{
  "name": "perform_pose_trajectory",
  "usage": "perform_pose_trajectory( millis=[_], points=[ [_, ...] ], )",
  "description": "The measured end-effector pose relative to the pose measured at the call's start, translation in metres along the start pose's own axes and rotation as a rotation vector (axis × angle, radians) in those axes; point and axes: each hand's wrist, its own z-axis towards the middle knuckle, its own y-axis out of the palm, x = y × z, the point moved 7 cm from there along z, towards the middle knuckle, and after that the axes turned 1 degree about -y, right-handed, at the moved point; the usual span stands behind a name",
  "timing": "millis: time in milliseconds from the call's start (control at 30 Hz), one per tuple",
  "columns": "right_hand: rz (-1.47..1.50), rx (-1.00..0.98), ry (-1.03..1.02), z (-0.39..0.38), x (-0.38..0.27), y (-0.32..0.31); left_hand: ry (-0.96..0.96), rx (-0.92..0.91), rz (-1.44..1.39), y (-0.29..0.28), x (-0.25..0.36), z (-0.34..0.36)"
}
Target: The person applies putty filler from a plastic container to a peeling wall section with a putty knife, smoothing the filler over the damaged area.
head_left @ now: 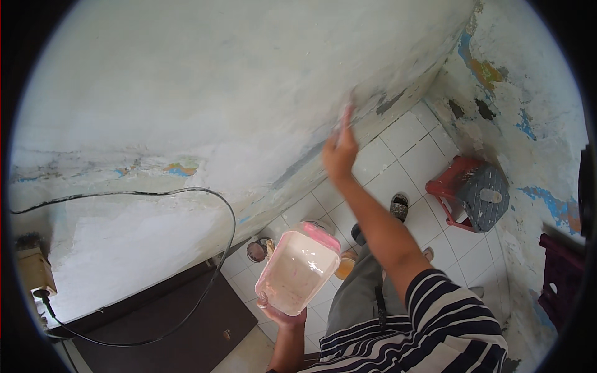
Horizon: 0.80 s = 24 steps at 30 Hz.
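My left hand (283,314) grips the lower end of a pink plastic tray (297,268) coated with pale, wet paste, held low at bottom centre. My right hand (339,155) reaches up to the patchy white wall (205,81), closed on a thin pink tool (346,115), perhaps a scraper, whose tip is at or close to the wall surface; its blade is too blurred to make out. Grey smears and peeled patches run along the wall's lower part.
A red and grey step stool (488,196) stands by the right wall. Small containers (257,250) sit on the tiled floor (398,174) near my feet. A black cable (205,190) loops from a socket box (36,267) above a dark board (161,323). A purple item (559,273) is at far right.
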Motion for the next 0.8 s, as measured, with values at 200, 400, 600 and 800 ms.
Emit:
perform_pose_trajectory(
  millis=[200,400,600,800],
  points=[
    [0.142,-0.317,-0.101,-0.129,-0.047,0.019,-0.031,0.017,0.066,-0.002,0.011,-0.006],
    [0.018,-0.003,0.019,-0.043,-0.009,-0.048,0.02,-0.009,-0.009,0.001,0.015,-0.004],
    [-0.049,-0.021,-0.088,-0.007,-0.019,0.003,-0.001,-0.012,-0.043,0.003,0.009,-0.003],
    [0.183,-0.343,-0.107,-0.148,-0.06,0.005,-0.021,-0.008,-0.007,-0.002,0.007,0.003]
  ],
)
